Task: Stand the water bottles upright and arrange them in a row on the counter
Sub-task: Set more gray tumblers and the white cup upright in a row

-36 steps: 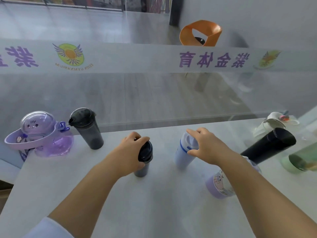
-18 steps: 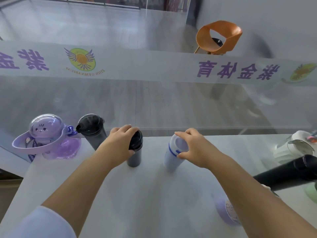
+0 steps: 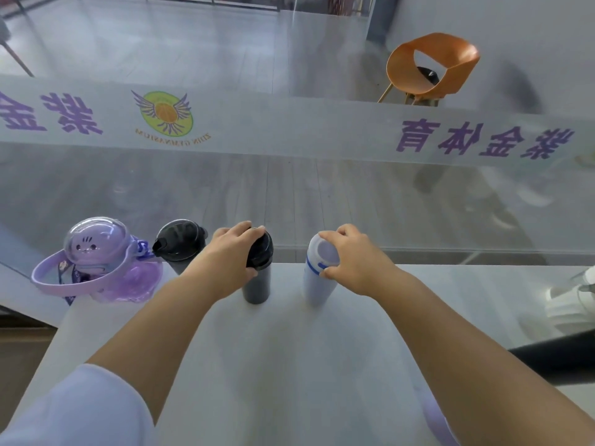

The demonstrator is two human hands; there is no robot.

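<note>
Pale grey and matte, the counter [image 3: 289, 365] runs up to a glass partition [image 3: 289, 194] banded with frosted film and purple lettering; an orange moulded chair [image 3: 431, 69] shows through it. Taking the slim dark grey bottle [image 3: 257, 278] as the landmark: it stands upright near the counter's far edge, a smooth cylinder with a glossy black domed lid, and the left hand [image 3: 230, 262] is wrapped around its top, fingers curled over the lid. Just to its right stands a white bottle [image 3: 317, 281] with a blue ring below its pale rounded cap, tapering toward the base; the right hand [image 3: 354, 259] grips its cap from the side. Just to its left, a smoky translucent tumbler [image 3: 180, 243] with a black flip lid stands upright. Farther left sits a translucent purple bottle [image 3: 96, 262] with a clear dome and a cartoon face.
</note>
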